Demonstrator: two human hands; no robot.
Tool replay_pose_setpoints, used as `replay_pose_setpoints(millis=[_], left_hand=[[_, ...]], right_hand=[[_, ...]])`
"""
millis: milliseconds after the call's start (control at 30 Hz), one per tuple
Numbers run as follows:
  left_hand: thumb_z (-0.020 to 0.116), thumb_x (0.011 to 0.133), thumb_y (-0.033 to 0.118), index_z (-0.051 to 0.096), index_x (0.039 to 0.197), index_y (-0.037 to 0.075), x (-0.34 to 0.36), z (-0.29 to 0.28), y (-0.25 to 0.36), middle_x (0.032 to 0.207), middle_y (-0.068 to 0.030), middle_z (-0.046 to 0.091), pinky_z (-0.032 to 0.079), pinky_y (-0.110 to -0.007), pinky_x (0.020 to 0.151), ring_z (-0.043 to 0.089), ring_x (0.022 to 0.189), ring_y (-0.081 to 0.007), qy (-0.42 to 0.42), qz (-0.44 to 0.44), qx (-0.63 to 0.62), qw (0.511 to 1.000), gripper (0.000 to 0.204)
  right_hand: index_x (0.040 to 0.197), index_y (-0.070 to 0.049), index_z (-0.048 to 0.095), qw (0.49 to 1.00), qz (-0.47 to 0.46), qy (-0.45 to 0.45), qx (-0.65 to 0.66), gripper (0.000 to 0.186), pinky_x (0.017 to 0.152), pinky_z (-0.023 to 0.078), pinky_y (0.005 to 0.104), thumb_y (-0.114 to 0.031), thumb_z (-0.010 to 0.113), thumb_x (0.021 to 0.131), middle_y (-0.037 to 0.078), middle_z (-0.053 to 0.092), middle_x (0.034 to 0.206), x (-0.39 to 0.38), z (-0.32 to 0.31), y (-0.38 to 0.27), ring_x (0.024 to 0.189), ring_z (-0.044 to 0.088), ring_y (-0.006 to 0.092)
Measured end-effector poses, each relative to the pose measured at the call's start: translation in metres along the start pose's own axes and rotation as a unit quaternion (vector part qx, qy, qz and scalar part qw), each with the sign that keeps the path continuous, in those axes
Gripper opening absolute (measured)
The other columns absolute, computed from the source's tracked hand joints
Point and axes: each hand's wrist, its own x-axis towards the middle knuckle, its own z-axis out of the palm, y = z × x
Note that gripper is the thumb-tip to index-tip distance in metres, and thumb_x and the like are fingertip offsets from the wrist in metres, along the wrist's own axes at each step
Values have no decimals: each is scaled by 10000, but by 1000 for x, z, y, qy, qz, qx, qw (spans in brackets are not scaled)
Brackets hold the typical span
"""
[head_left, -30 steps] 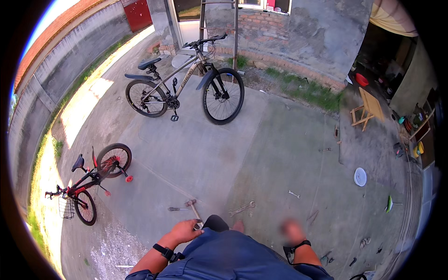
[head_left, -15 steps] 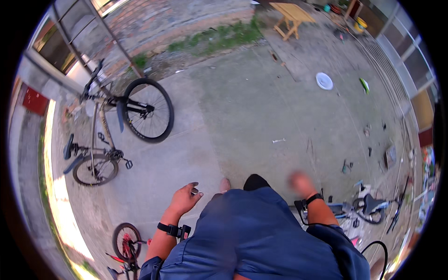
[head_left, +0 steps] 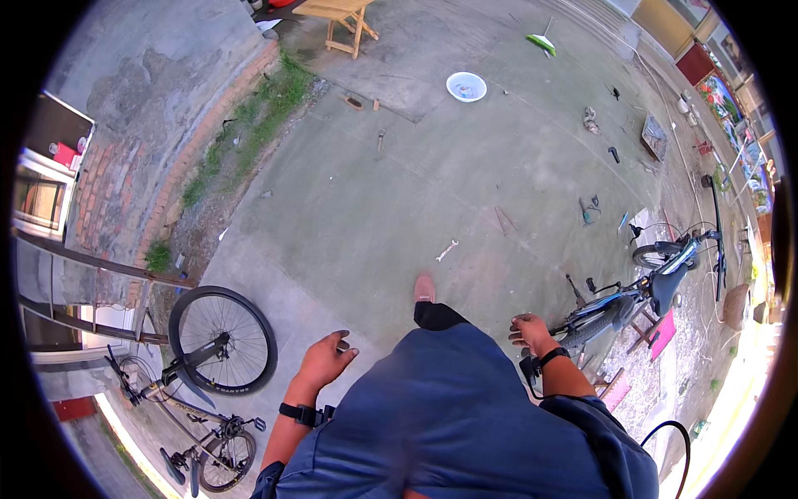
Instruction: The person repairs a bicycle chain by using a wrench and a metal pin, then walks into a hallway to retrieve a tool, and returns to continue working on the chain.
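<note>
Both hands look empty: the left hand (head_left: 328,362), lower left of centre, is open with loosely parted fingers, and the right hand (head_left: 530,334), lower right, hangs half-curled near a blue bicycle (head_left: 662,287), perhaps held out for balance with one pink shoe (head_left: 424,288) set forward. A slim, shiny metal wrench (head_left: 448,250) lies flat at mid-frame on smooth, dusty concrete (head_left: 332,216), perhaps there for easy reach. A grey bicycle (head_left: 193,409) with thick black tyres stands lower left, probably on a kickstand I cannot make out; a round white basin (head_left: 466,86) sits top centre
</note>
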Motion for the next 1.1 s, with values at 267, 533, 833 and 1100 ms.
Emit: replay_pose_setpoints(millis=[267,533,833,1100], left_hand=[[662,833,293,546,1238,16,156,-106,109,1047,-164,676,516,-359,823,669,923,-293,-35,51,1,998,504],[664,824,323,551,1235,19,352,-187,194,1058,-171,669,505,-377,843,649,961,-314,-93,117,117,982,523],[639,830,311,551,1224,7,563,-268,405,1040,-176,666,498,-396,826,636,956,-331,-161,267,199,929,505],[630,835,300,549,1221,-1,718,-229,595,1043,-179,663,495,-391,828,635,955,-331,-204,325,241,891,497]], right_hand=[[1158,-54,560,979,53,70,186,292,656,531,357,-221,572,919,88,626,965,147,-101,-88,757,646,220],[1179,-50,550,956,95,139,239,312,657,541,357,-226,580,923,109,634,1015,252,-169,-132,797,660,230],[1175,-53,539,900,142,281,303,307,654,547,358,-228,578,927,99,628,983,258,-227,-120,795,664,231],[1161,-57,538,826,242,303,409,282,656,541,360,-199,568,919,94,620,964,310,-303,-101,789,650,232]])
